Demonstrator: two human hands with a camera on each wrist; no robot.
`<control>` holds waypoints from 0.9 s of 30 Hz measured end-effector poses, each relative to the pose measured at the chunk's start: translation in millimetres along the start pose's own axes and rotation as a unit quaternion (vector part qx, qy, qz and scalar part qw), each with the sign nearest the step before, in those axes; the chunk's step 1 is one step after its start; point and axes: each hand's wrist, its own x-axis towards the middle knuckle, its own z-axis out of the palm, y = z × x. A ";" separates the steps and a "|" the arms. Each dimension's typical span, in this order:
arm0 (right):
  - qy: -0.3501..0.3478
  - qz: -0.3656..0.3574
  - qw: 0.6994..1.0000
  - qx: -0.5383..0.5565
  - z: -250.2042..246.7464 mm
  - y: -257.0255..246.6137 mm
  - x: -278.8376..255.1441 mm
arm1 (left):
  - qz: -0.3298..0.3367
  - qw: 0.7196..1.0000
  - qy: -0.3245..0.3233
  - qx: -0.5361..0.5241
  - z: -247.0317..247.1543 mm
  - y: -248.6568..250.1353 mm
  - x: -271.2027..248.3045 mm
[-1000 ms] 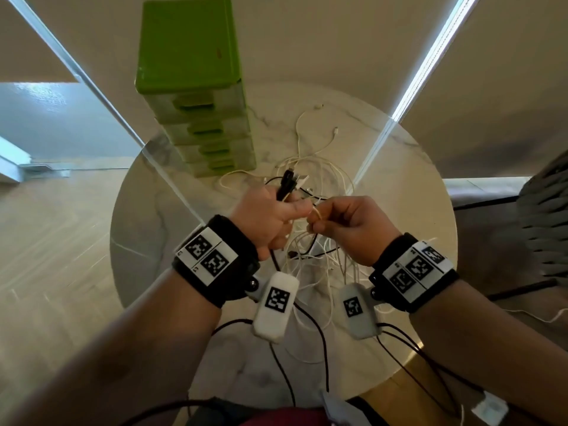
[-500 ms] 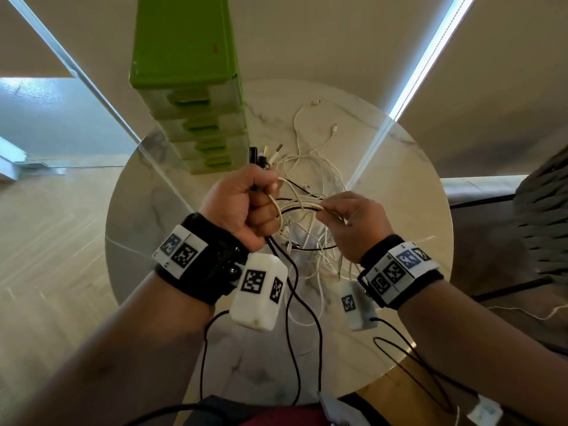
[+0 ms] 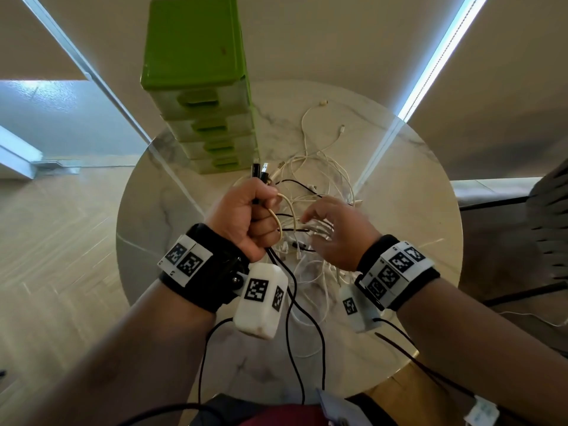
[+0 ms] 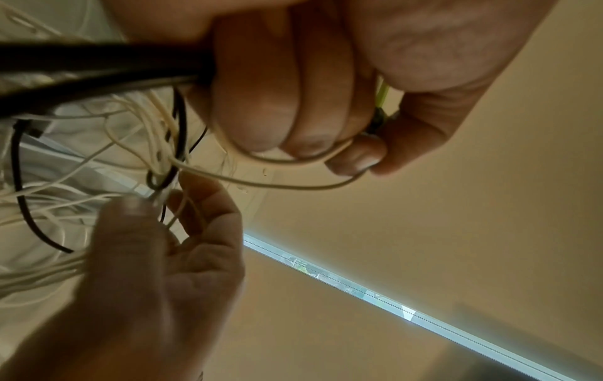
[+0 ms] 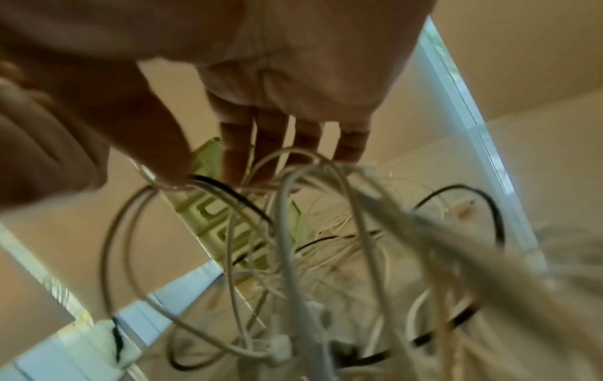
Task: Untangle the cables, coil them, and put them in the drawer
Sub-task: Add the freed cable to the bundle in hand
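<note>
The left hand (image 3: 246,219) was clenched in a fist around several cable ends, the black and pale plugs (image 3: 261,173) sticking up out of the top of the fist and black leads trailing down below it. Half a second earlier the right hand (image 3: 335,235) had pinched a pale strand just beside that fist; now its fingers (image 5: 270,144) were spread and nearly straight, reaching down into the tangle (image 3: 313,210) and touching loops rather than gripping any. The wrist views were blurred, so whether the thumb pressed a strand could not be told.

A pale loop (image 4: 293,177) ran out from under the left fingertips and curved back toward the right hand, showing that the collected ends were still caught in the mass. The tangle itself lay on the table (image 3: 415,210) beyond and beneath both hands, with a few white leads (image 3: 307,127) straying farther out past the right fingertips.

The release probably meant that one strand had been passed over or given up, and the right hand was searching for the next to free. Untangling looked barely underway: nothing was coiled, and the green drawers (image 3: 212,118), standing just beyond the left fist, all appeared shut.
</note>
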 end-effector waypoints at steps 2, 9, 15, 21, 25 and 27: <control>0.020 -0.018 0.999 -0.031 2.3 2.5 2.4 | 0.000 1.000 0.005 0.000 -0.2 0.8 0.0; 0.032 -0.052 0.998 -0.017 11.2 5.7 9.5 | 0.005 1.000 0.003 -0.003 0.7 -1.6 2.2; 0.043 0.077 0.993 0.075 -2.9 1.6 24.3 | -0.010 0.993 -0.114 -0.011 -7.7 -3.5 -2.8; 0.005 0.056 0.987 0.152 -11.3 -2.8 38.1 | -0.019 0.975 -0.220 -0.026 -21.1 0.2 -2.7; 0.013 0.097 0.961 0.257 -13.9 7.1 41.1 | -0.021 0.970 -0.225 -0.087 -29.8 3.9 -0.4; 0.044 0.134 0.959 0.245 -12.9 9.1 42.7 | -0.014 0.964 -0.237 -0.118 -31.7 5.1 1.4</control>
